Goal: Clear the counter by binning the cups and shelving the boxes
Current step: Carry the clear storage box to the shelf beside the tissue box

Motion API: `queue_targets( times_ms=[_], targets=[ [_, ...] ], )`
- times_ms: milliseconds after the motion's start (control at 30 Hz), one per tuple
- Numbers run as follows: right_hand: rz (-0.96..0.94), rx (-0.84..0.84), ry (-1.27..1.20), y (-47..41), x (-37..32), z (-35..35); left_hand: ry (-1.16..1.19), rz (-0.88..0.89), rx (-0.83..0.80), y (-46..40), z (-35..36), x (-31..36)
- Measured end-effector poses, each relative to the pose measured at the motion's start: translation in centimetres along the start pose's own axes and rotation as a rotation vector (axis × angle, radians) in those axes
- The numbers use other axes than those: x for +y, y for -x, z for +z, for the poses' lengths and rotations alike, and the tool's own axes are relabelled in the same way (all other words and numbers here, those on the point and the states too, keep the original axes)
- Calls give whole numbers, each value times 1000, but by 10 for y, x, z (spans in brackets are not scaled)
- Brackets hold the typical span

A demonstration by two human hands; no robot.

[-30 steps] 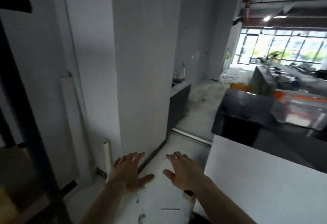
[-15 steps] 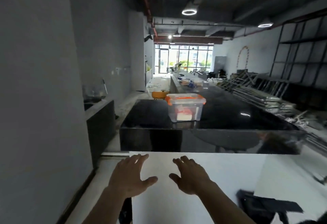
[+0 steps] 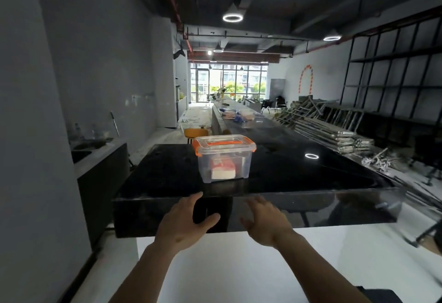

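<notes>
A clear plastic box with an orange handle and orange latches stands near the front edge of the glossy black counter. Something white and red lies inside it. My left hand and my right hand hover side by side in front of the counter's front face, just below the box. Both hands are empty, palms down, fingers spread. No cups show on the near part of the counter.
A white panel lies below my arms. A grey wall and a low dark side counter run along the left. Stacked metal frames and black shelving fill the right. An orange stool stands behind the counter.
My view swung right from the grey wall to face the counter, which is closer now. Both hands rose forward toward the counter's front edge, still empty.
</notes>
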State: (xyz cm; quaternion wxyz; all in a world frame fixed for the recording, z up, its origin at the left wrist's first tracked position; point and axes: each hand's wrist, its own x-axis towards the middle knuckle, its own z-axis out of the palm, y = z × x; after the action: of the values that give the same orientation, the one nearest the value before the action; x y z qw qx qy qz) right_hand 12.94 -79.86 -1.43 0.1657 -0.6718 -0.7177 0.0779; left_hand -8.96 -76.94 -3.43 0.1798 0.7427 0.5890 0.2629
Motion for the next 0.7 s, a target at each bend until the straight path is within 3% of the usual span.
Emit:
queue_targets(
  times_ms=[200, 300, 467, 700],
  targets=[
    [182, 194, -589, -100, -11, -7, 632, -164, 111, -91, -18, -14],
    [366, 323, -686, -145, -5, -12, 837, -272, 147, -134, -26, -17],
    [628, 357, -929, -195, 18, -13, 1037, -352, 140, -178, -23, -15],
    [597, 330, -1102, -247, 45, -15, 1159, -411, 203, -216, -16, -8]
  ],
)
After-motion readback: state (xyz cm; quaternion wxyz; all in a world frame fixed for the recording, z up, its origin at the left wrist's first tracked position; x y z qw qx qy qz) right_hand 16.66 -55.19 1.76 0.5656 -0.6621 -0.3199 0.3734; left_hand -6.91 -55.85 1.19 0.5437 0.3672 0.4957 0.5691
